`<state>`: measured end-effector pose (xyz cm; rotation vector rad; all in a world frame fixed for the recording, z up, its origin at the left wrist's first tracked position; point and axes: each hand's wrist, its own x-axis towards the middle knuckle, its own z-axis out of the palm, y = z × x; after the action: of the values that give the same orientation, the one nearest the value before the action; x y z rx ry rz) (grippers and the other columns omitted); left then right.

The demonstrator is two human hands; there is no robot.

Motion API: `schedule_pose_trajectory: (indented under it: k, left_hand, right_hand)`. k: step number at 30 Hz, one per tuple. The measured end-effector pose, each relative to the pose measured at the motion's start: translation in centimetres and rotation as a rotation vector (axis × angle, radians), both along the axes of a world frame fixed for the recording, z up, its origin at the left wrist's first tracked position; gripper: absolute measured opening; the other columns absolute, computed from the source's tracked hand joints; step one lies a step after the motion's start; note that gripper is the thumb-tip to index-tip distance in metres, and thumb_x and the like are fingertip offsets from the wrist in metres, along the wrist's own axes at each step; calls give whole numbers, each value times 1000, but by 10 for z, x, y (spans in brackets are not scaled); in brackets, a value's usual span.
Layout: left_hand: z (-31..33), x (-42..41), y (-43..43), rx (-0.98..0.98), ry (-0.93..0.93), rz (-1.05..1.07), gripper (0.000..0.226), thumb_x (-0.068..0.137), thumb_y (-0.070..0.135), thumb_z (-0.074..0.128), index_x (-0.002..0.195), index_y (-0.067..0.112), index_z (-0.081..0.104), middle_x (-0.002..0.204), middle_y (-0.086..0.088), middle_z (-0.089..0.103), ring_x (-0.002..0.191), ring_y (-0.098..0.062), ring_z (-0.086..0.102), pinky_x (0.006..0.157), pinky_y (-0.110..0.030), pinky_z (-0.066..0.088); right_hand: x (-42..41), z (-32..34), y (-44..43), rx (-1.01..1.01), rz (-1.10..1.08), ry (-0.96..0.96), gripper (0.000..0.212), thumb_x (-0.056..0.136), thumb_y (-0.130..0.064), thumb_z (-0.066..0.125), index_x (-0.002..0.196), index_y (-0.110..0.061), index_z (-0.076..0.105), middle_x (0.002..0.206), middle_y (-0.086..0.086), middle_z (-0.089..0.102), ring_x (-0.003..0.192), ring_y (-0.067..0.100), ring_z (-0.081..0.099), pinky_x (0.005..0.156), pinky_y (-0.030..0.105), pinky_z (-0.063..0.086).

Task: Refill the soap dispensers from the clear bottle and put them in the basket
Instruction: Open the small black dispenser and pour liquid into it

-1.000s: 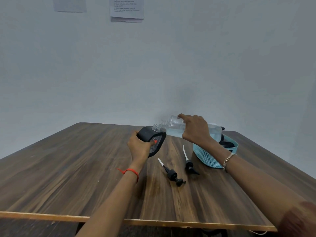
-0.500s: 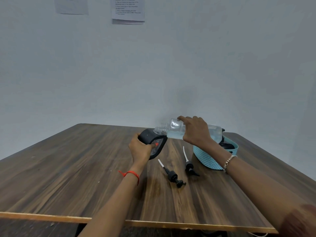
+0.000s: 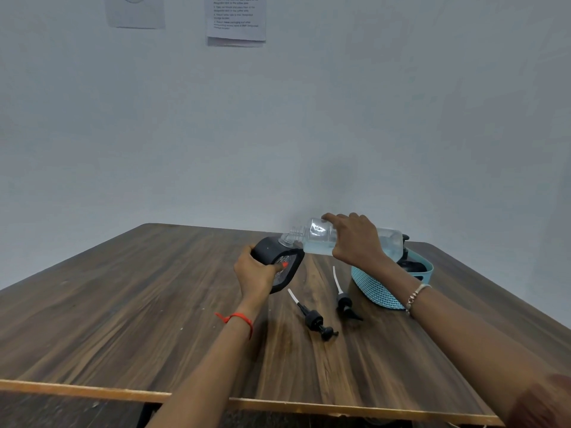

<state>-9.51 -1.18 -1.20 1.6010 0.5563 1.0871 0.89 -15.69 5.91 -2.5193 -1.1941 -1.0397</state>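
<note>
My left hand (image 3: 256, 273) grips a black soap dispenser (image 3: 278, 261), tilted on the wooden table (image 3: 123, 304) with its open neck toward the right. My right hand (image 3: 355, 239) holds the clear bottle (image 3: 318, 236) almost level, its open mouth resting at the dispenser's neck; pale liquid lies in the bottle's lower half. Two black pump heads with white tubes, one (image 3: 313, 318) nearer and one (image 3: 344, 299) further right, lie on the table in front of the dispenser. The light blue basket (image 3: 377, 291) stands at the right with another black dispenser (image 3: 408, 264) inside it.
The table's near edge (image 3: 278, 403) runs across the bottom. A grey wall rises close behind the table, with two paper sheets (image 3: 236, 20) pinned high up. The basket sits near the table's right edge.
The clear bottle's mouth has stayed at the dispenser's neck; both hands keep their hold with only slight shifts. The view has tipped a little.
</note>
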Motion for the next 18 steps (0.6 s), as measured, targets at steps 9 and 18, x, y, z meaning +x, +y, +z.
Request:
schedule_pose_trajectory:
  k: [9,18]
  left_hand:
    - [-1,-1,-2,-13,8,-6,49,61,0,82,104,2,59,102,-13,67,89,-22,62,64,-20,44]
    - [0,-6,-5,-22,12,-8,50,61,1,83,104,2,58,101,-11,66,84,-17,57,58,-14,39]
  right_hand:
    - [-1,1,-1,-8,2,5,60,70,-8,58,128,-21,48,100,4,66,88,25,54,71,26,29]
    - [-2,0,-1,-17,7,-1,59,70,-8,57,127,-21,49,99,3,66,86,24,55,70,26,29]
